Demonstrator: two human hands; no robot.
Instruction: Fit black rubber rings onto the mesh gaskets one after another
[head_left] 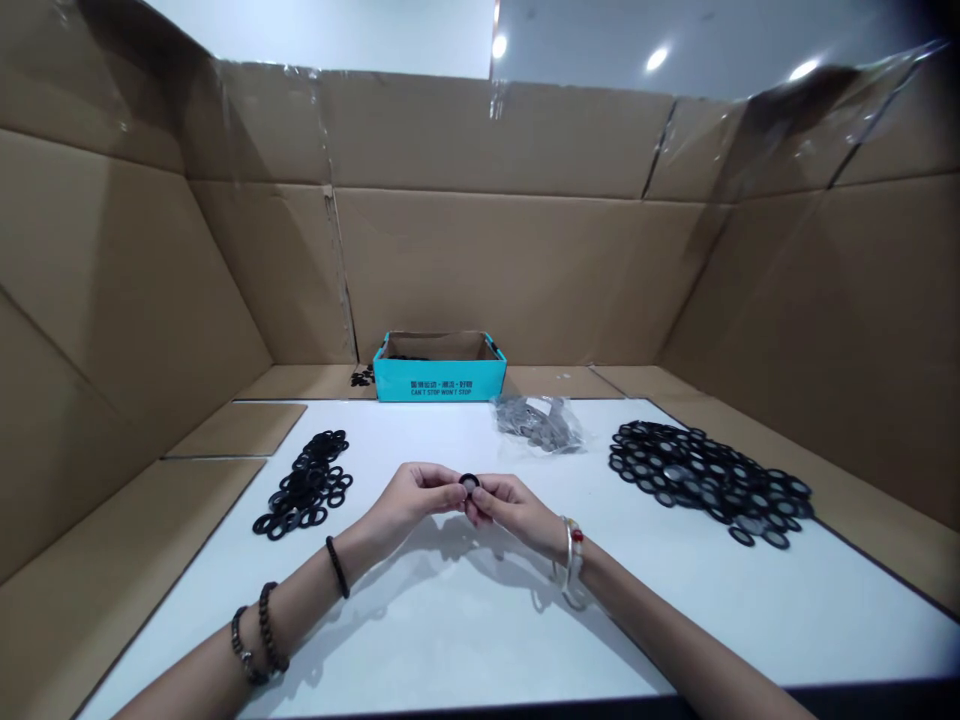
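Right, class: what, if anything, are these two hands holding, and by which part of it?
A black ring with a grey centre, held by its rim: the left hand pinches one side, the right hand the opposite side.

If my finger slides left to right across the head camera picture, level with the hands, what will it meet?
Pile of black rings → left hand → held ring → right hand → pile of grey-centred rings.

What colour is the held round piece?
The round piece is black-rimmed with a grey centre, best seen in the head view.
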